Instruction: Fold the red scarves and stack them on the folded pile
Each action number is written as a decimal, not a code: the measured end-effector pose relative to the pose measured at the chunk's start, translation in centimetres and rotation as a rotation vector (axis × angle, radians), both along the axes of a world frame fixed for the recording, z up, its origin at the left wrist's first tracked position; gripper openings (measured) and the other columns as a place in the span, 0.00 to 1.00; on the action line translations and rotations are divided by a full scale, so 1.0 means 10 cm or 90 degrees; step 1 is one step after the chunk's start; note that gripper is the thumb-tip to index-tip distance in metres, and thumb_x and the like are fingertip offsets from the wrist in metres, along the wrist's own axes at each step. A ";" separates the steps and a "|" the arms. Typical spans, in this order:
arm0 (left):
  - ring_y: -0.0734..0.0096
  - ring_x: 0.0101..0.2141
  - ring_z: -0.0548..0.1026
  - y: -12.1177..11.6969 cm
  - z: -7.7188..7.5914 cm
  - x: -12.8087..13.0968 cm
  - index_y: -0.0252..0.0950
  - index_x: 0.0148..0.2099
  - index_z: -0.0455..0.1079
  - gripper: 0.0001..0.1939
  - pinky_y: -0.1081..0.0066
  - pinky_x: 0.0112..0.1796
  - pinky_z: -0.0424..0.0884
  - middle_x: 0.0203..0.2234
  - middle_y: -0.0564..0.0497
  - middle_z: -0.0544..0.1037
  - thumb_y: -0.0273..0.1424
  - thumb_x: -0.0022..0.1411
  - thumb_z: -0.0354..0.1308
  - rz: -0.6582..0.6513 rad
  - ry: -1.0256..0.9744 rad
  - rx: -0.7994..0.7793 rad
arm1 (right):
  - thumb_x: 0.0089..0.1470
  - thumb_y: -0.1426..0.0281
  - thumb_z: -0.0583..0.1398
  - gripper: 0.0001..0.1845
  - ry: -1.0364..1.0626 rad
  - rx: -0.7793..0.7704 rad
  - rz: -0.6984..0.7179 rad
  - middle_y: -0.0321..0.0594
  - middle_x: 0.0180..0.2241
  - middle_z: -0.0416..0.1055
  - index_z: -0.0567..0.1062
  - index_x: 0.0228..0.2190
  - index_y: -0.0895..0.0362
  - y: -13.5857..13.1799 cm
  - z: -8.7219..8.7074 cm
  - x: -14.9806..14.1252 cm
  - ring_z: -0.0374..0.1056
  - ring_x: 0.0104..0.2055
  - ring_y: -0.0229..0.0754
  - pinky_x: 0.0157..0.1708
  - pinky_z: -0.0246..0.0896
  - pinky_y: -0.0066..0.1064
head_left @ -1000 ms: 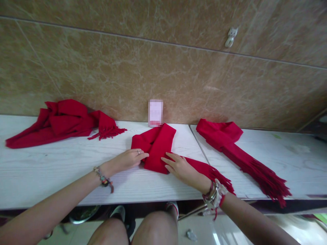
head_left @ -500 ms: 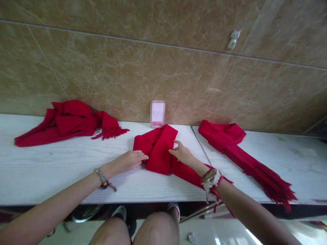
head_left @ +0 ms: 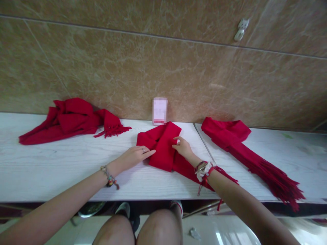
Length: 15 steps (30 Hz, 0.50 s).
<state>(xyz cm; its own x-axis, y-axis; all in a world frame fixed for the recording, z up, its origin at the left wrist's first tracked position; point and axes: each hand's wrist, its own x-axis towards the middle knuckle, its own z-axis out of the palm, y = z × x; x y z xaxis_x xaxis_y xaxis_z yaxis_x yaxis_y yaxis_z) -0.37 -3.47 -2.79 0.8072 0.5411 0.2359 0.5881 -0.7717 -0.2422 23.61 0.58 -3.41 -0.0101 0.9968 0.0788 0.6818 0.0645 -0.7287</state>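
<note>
A red scarf (head_left: 163, 149) lies in front of me, folded over itself in a crossed loop. Its fringed tail runs down to the right, partly under my right forearm. My left hand (head_left: 136, 156) rests at the scarf's left side, fingers stretched out and the index finger on the fold. At the right edge of the wide crossing band, my right hand (head_left: 183, 147) touches the cloth with thumb and index finger apart. Neither hand visibly grips the fabric. Some fingertips of the left hand are hidden from view.
A crumpled red scarf (head_left: 74, 119) with fringe lies to the left. Another looped red scarf (head_left: 230, 136) lies to the right, its fringe near the front edge. A blurred card (head_left: 159, 111) leans against the tiled wall (head_left: 122, 75) behind the white tabletop (head_left: 63, 170).
My left hand has slid a little to the right over the scarf, its index finger now straighter. The right hand stays at the band's edge. The view has shifted slightly.
</note>
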 end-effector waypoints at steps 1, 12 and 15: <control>0.69 0.34 0.72 0.00 0.00 0.00 0.34 0.53 0.61 0.23 0.70 0.36 0.69 0.34 0.47 0.73 0.14 0.57 0.45 0.007 0.002 0.007 | 0.41 0.76 0.57 0.17 -0.007 -0.004 0.003 0.29 0.19 0.65 0.69 0.38 0.57 0.00 0.00 0.01 0.65 0.23 0.37 0.27 0.61 0.30; 0.70 0.37 0.72 -0.12 0.16 -0.07 0.34 0.53 0.62 0.25 0.72 0.39 0.68 0.37 0.48 0.74 0.16 0.53 0.47 0.027 -0.012 -0.137 | 0.43 0.76 0.59 0.13 -0.108 -0.020 0.040 0.31 0.19 0.68 0.73 0.35 0.56 0.09 0.04 0.00 0.64 0.19 0.34 0.23 0.62 0.27; 0.71 0.38 0.72 -0.13 0.20 -0.07 0.36 0.53 0.63 0.22 0.72 0.41 0.67 0.40 0.48 0.73 0.19 0.56 0.48 0.011 -0.075 -0.183 | 0.44 0.76 0.59 0.14 -0.127 0.004 0.062 0.32 0.24 0.71 0.73 0.36 0.55 0.06 0.05 0.02 0.67 0.24 0.36 0.27 0.63 0.28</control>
<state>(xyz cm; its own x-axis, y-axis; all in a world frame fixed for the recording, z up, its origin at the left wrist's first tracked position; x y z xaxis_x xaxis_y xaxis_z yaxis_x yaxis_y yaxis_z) -1.10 -4.77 -0.79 0.7734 0.6128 0.1622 0.6130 -0.7882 0.0548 23.80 1.17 -2.90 -0.1216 0.9900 0.0717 0.8027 0.1406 -0.5796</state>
